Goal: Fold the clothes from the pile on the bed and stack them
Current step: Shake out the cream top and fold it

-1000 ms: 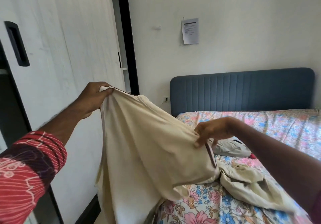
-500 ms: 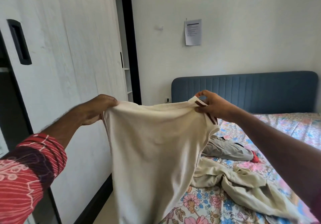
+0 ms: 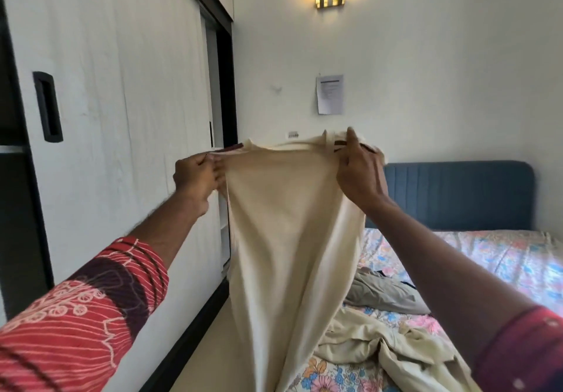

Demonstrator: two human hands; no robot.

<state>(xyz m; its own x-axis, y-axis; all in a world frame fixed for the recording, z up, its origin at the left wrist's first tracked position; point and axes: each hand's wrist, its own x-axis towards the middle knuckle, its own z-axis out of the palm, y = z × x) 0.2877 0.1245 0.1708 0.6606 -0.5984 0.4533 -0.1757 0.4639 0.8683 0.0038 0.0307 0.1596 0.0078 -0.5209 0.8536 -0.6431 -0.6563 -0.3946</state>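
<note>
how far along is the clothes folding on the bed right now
Early on. No folded stack is visible. In hand: the left hand and right hand hold a cream garment up by its top edge, hanging unfolded. Left: a grey garment and another cream piece lie crumpled on the bed.

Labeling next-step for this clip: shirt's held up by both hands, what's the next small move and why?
Probably lower the cream shirt flat onto the floral bed. The left hand and right hand each pinch its top edge, so it hangs spread out in the air, unfolded, beside the other clothes still heaped there.
</note>
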